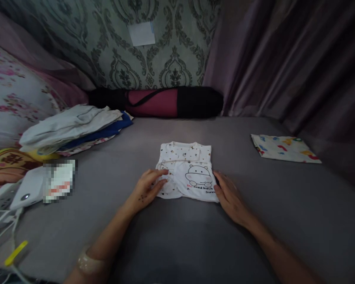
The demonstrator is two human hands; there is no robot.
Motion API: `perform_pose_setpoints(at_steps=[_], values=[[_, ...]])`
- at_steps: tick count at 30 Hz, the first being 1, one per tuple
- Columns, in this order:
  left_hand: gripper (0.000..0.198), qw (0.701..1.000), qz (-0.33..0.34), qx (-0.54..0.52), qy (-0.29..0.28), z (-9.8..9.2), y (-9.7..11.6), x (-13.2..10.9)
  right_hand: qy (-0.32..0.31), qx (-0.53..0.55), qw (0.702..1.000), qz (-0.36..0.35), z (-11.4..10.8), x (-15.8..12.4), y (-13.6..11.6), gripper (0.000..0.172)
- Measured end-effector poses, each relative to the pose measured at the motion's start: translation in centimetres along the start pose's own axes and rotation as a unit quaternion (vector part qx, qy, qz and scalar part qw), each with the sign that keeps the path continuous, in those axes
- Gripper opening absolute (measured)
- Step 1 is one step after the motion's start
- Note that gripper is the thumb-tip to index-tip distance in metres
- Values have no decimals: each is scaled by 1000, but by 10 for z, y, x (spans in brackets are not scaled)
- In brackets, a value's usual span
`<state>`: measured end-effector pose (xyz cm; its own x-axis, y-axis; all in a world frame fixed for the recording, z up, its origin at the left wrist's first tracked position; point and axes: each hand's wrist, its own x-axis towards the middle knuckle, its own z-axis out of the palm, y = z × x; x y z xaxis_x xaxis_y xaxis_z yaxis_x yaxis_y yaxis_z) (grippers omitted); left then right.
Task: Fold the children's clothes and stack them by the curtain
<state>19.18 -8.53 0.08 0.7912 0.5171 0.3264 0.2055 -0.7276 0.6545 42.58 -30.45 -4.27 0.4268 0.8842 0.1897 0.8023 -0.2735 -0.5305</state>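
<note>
White squarish printed cloth garment, under parted fingers of a person's left hand, against parted fingers of right hand

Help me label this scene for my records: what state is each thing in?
Hippo-print baby garment: folded, lying flat.
Left hand: open, over the garment's left edge.
Right hand: open, at the garment's right edge.
Multicolored printed cloth: folded flat.
Clothes pile: stacked loosely.
Maroon-and-black bag: lying lengthwise.
Right curtain: hanging in folds.
Bracelet: worn.
White device: on or off unclear.

A grey sheet carries a garment, folded cloth, clothes pile and bag.
</note>
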Motion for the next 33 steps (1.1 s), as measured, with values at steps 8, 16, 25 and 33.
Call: perform_pose_setpoints(at_steps=[8,16,25,33], values=[[28,996,14,86,18,-8,-2,0,-8,12,1000,-6,-2,0,-1,54],[31,992,-47,113,-4,-26,-26,-4,20,49,999,-3,-9,3,-8,45],[43,982,-115,-10,-149,-31,-28,-14,1,78,997,21,-14,-2,-10,42],[46,964,-152,-70,-208,-37,-11,-12,-50,164,985,18,-25,-7,-10,45]])
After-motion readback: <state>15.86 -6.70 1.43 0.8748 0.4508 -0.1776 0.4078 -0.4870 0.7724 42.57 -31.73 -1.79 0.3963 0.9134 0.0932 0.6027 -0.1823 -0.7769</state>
